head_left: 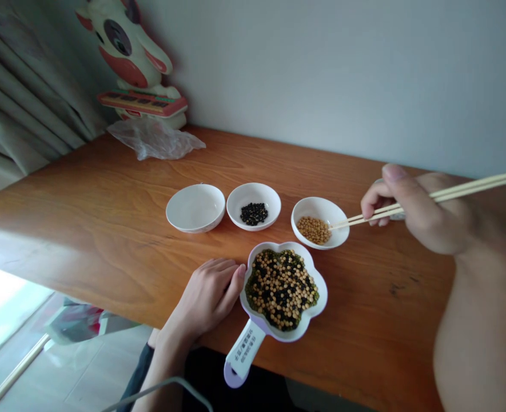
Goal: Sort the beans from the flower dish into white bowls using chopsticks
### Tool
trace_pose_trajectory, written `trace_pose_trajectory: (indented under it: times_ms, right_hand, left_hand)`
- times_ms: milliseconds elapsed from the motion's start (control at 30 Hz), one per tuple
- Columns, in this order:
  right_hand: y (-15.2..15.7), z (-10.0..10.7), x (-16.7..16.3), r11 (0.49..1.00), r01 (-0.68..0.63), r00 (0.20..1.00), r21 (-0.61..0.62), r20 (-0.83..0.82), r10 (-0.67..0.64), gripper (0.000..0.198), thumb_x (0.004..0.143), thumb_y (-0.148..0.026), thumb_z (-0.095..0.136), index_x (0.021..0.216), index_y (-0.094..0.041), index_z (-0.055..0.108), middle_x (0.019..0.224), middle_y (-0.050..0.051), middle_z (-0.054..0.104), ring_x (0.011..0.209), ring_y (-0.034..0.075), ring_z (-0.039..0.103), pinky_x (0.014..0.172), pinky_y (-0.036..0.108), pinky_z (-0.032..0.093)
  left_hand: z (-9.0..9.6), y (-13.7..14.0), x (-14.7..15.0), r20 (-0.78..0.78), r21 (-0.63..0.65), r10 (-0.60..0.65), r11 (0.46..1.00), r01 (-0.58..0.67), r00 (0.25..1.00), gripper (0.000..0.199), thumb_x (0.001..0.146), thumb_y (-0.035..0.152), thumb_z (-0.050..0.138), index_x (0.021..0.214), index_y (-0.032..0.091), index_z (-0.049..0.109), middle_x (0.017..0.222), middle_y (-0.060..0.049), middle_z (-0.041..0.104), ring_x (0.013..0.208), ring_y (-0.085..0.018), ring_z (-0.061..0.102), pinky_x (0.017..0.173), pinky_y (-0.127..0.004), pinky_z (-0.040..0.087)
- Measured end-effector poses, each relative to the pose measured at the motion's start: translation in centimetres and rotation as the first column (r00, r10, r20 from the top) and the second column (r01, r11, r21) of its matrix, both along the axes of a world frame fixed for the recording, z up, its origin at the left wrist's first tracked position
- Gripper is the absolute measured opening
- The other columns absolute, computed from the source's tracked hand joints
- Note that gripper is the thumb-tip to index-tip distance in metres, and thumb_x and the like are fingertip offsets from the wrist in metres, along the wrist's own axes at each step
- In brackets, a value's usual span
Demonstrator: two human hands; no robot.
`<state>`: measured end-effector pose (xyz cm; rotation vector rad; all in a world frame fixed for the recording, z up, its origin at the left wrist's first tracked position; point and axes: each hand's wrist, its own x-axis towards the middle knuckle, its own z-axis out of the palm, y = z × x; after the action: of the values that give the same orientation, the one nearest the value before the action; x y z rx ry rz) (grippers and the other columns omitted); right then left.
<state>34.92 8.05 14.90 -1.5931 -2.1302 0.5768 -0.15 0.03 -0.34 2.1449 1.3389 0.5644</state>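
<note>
My right hand (424, 212) is closed around a pair of light wooden chopsticks (462, 190). Their tips reach into a white bowl (341, 236) on the right, touching or close beside yellow soybeans (314, 230). On the table, my left hand (212, 292) rests with loosely bent fingers, its thumb against the rim of a flower-shaped white scoop (320, 306); some fingertips are hidden. That scoop holds mixed yellow, black and green beans (282, 289), and its labelled handle (246, 349) points toward me past the table edge.
Left of the soybean bowl stand a white bowl (274, 213) with black beans (254, 213) and a bare white bowl (196, 207). A clear plastic bag (160, 140) lies before a cow-shaped toy keyboard (143, 103). Behind my right hand, a greyish object (398, 214) is mostly hidden.
</note>
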Motion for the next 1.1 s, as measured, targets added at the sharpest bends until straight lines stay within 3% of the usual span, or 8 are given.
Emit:
trace_pose_trajectory:
  times_ms: [233, 400, 567, 833, 1100]
  right_hand:
    - [1.1, -1.3, -0.1, 0.996, 0.005, 1.000, -0.084, -0.014, -0.006, 0.072, 0.101, -0.076, 0.030, 0.077, -0.026, 0.075, 0.073, 0.007, 0.074, 0.069, 0.024, 0.066, 0.071, 0.039, 0.047]
    - [1.5, -1.8, 0.0, 0.997, -0.013, 0.998, -0.078, 0.055, 0.017, 0.072, 0.103, -0.074, 0.027, 0.077, -0.027, 0.075, 0.074, 0.006, 0.076, 0.070, 0.024, 0.068, 0.076, 0.041, 0.047]
    - [1.4, -1.9, -0.1, 0.994, -0.035, 0.999, -0.104, 0.022, 0.037, 0.072, 0.102, -0.075, 0.028, 0.077, -0.027, 0.075, 0.077, 0.007, 0.076, 0.073, 0.025, 0.069, 0.074, 0.041, 0.048]
    - [-0.1, -0.2, -0.1, 1.000, -0.009, 1.000, -0.009, 0.001, 0.009, 0.072, 0.105, -0.070, 0.025, 0.079, -0.023, 0.073, 0.077, 0.007, 0.073, 0.076, 0.023, 0.064, 0.077, 0.039, 0.044]
    - [-2.4, 2.0, -1.1, 0.979, -0.165, 0.982, 0.120, -0.072, 0.175, 0.071, 0.108, -0.059, 0.021, 0.073, -0.026, 0.074, 0.082, 0.006, 0.074, 0.084, 0.028, 0.064, 0.083, 0.043, 0.040]
  left_hand:
    - [-0.1, 0.0, 0.0, -0.004, 0.004, 0.000, 1.000, 0.000, 1.000, 0.039, 0.113, 0.032, 0.036, 0.077, 0.021, 0.044, 0.077, -0.001, 0.059, 0.073, -0.017, 0.052, 0.075, -0.032, 0.038]
    - [0.1, -0.1, 0.0, -0.010, 0.000, -0.005, 1.000, 0.005, 1.000, 0.039, 0.113, 0.033, 0.035, 0.077, 0.021, 0.044, 0.078, -0.001, 0.059, 0.073, -0.017, 0.052, 0.076, -0.032, 0.038]
    - [0.1, -0.1, 0.1, -0.010, 0.002, -0.001, 1.000, 0.002, 1.000, 0.039, 0.113, 0.033, 0.034, 0.077, 0.021, 0.044, 0.077, -0.001, 0.059, 0.073, -0.018, 0.052, 0.076, -0.032, 0.038]
    - [0.2, 0.0, 0.1, -0.003, 0.009, 0.001, 1.000, -0.001, 1.000, 0.040, 0.113, 0.033, 0.034, 0.077, 0.022, 0.046, 0.077, -0.002, 0.061, 0.072, -0.018, 0.054, 0.075, -0.032, 0.039]
    - [0.3, 0.0, 0.3, -0.013, 0.036, -0.009, 0.999, 0.009, 1.000, 0.041, 0.113, 0.033, 0.032, 0.077, 0.021, 0.047, 0.079, -0.003, 0.063, 0.074, -0.018, 0.057, 0.080, -0.032, 0.043]
